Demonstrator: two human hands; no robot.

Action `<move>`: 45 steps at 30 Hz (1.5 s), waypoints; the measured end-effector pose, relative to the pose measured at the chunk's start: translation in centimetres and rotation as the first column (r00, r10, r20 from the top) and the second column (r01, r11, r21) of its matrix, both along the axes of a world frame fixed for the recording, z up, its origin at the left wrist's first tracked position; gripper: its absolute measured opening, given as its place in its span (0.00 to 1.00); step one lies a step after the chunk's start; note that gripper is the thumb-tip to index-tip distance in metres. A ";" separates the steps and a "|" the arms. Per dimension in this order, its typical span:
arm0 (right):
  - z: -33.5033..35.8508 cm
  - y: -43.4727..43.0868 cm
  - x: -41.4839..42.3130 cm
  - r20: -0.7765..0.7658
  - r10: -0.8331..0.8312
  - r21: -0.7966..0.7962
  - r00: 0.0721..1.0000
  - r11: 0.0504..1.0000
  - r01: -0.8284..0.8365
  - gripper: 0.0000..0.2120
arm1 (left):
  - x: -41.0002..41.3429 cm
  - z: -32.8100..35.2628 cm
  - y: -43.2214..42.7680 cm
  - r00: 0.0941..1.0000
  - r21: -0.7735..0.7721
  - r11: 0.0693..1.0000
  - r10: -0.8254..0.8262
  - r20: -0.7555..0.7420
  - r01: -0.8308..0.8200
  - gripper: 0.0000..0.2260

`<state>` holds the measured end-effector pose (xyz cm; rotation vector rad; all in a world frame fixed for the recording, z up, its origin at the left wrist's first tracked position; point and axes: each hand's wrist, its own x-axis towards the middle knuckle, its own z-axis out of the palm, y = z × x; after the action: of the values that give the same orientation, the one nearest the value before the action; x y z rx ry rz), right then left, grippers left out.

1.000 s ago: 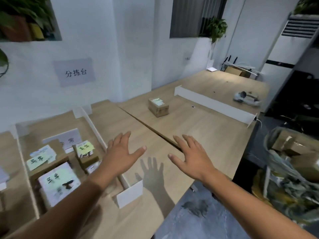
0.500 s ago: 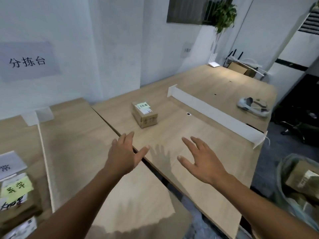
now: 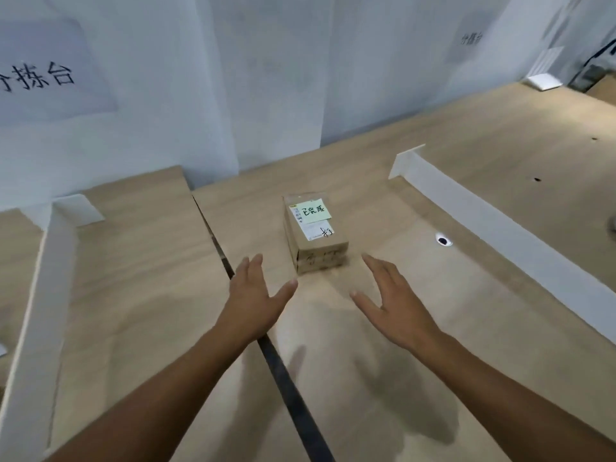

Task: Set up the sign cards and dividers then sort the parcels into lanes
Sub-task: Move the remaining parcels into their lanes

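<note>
A small brown cardboard parcel [image 3: 315,236] with a green sticky note and a white label on top lies on the wooden table [image 3: 450,295]. My left hand [image 3: 255,296] hovers just short of its near left corner, fingers straight and spread, holding nothing. My right hand [image 3: 391,300] is held the same way at the parcel's near right, palm facing inward. Neither hand touches the parcel. A white divider [image 3: 493,235] stands to the right of the parcel and another white divider [image 3: 43,295] stands at the left.
A dark gap [image 3: 266,345] runs between two tabletops under my left hand. A cable hole [image 3: 443,241] sits right of the parcel. The wall behind carries a paper sign [image 3: 43,78]. A white flat object [image 3: 543,81] lies at the far right.
The view has moved right and closer to the parcel. Both hands have reached forward and now flank its near end. The sorted parcels at the left have dropped out of view.
</note>
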<state>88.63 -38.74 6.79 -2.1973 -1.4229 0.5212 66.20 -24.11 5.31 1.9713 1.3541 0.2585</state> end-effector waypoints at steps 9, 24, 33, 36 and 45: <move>-8.4 14.9 9.4 -0.146 0.011 0.030 0.989 1.000 -0.007 0.33 | 11.5 -6.3 10.1 0.981 -0.167 0.980 0.134 0.142 -0.110 0.41; -14.0 16.2 8.9 -0.359 0.008 0.107 0.933 0.994 0.032 0.33 | 13.5 -9.6 9.8 0.928 -0.257 0.956 0.219 0.301 -0.142 0.33; -5.3 8.9 -3.7 -0.332 0.102 0.251 0.938 0.968 -0.016 0.31 | 0.8 -1.1 -1.7 0.856 -0.103 0.940 0.340 0.391 -0.326 0.28; -1.0 7.9 -10.2 -0.314 0.220 0.311 0.924 0.943 -0.119 0.32 | -5.5 3.3 -3.8 0.822 0.016 0.903 0.384 0.421 -0.430 0.22; 9.9 2.1 -35.0 -0.160 0.556 0.480 0.816 0.766 -0.428 0.31 | -30.3 13.5 -15.6 0.660 0.206 0.664 0.560 0.500 -0.719 0.23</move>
<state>53.61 -36.68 16.69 -1.3215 -1.7557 0.6136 35.94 -39.67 18.82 1.4846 1.7786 1.3039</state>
